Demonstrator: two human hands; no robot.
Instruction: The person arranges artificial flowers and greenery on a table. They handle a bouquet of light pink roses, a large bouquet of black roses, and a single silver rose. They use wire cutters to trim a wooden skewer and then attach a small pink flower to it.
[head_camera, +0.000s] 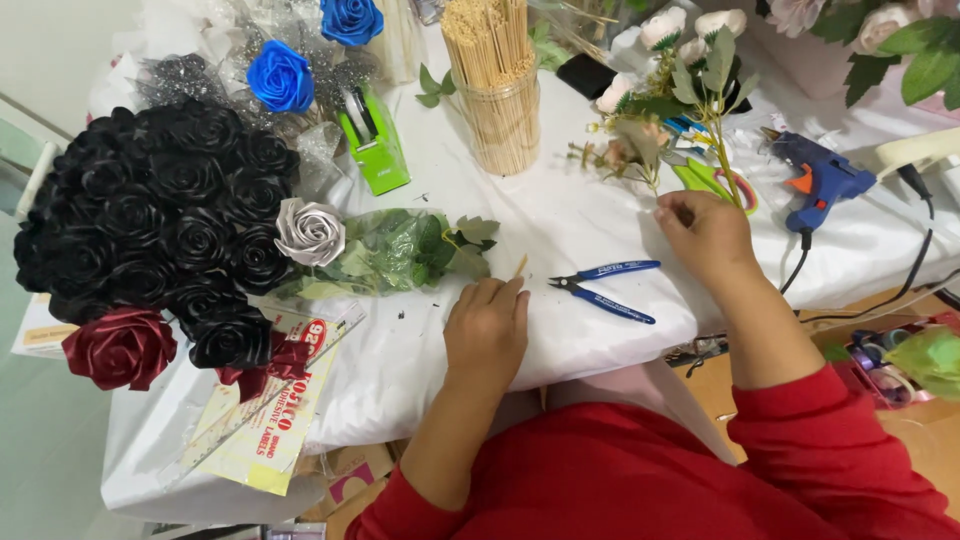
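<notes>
My left hand (487, 325) rests on the white cloth at the table's near edge, fingers curled around the end of a thin wooden stick (520, 267) that pokes out above it. My right hand (703, 235) is further right, pinching the stem of a green leafy sprig (705, 85) that stands up from the table. Blue-handled pliers (605, 285) lie open on the cloth between the two hands. A silver-grey ribbon rose (309, 232) with green wrapped leaves (400, 250) lies left of my left hand.
A large bouquet of black roses (150, 215) with a dark red rose (120, 347) fills the left. Behind stand blue roses (281, 76), a green tape dispenser (375, 145), a jar of wooden sticks (497, 90), a blue glue gun (822, 180) and green scissors (710, 180).
</notes>
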